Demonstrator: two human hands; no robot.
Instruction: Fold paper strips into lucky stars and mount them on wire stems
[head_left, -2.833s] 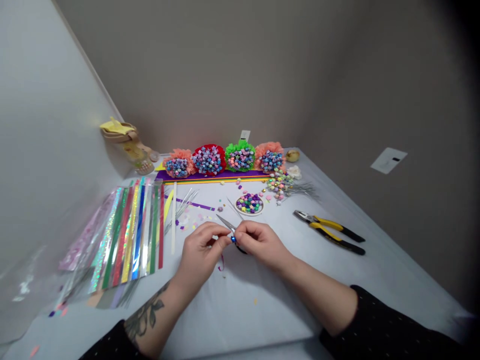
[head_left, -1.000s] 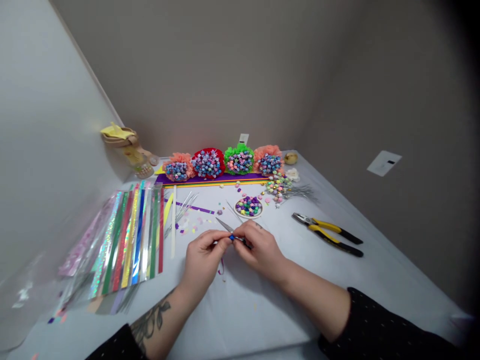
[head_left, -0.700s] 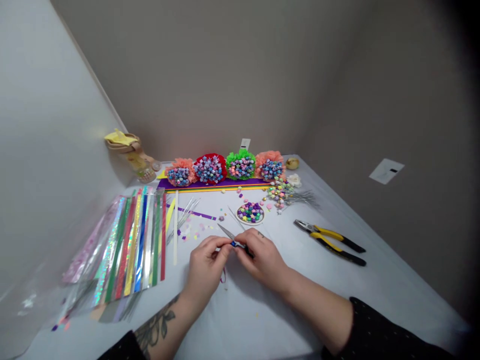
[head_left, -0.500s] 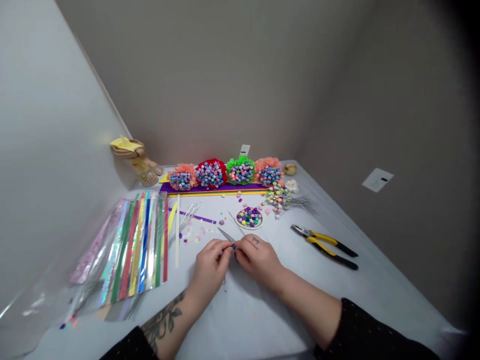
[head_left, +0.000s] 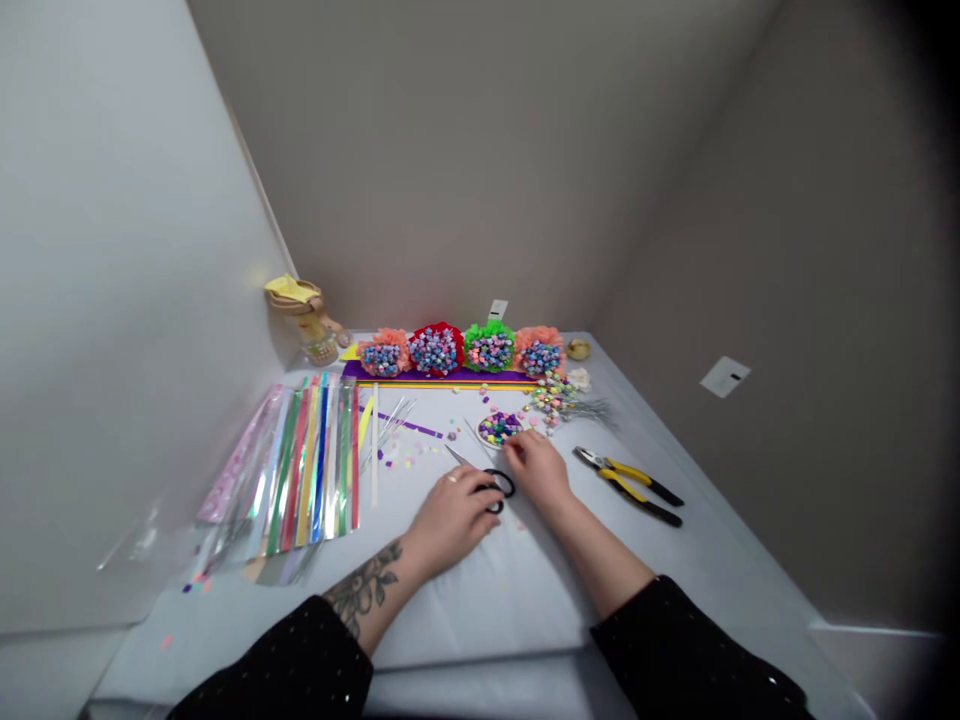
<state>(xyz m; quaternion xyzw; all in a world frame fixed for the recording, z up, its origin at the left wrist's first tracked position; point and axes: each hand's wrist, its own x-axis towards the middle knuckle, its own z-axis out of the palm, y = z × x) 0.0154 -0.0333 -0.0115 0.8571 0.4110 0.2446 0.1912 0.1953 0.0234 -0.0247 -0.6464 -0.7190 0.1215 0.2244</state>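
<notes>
A: What are the left hand (head_left: 450, 520) and the right hand (head_left: 536, 472) doing?

B: They're apart, though only just, with the black-handled scissors (head_left: 487, 480) lying between them. The left hand's fingers (head_left: 474, 500) are right against the finger loops, but I can't tell whether they're gripping.

A: And the right one?

B: It's curled, fingertips down, holding nothing I can see, and it sits just beside the round dish of paper stars (head_left: 499, 429).

A: Where exactly are the scissors?

B: On the worktop (head_left: 480, 590), towards the middle, with the blades pointing away from the person and to the left.

A: What's around them?

B: To the left are foil paper strips (head_left: 319, 470) in clear sleeves. To the right, near the worktop's right edge, are yellow-and-black pliers (head_left: 628, 490).

A: And along the back?

B: A row of four paper-star bouquets (head_left: 450, 350) stands on a purple card strip (head_left: 439, 375) by the far edge. Loose wire stems (head_left: 592, 412) lie in front of the row's right end.
</notes>
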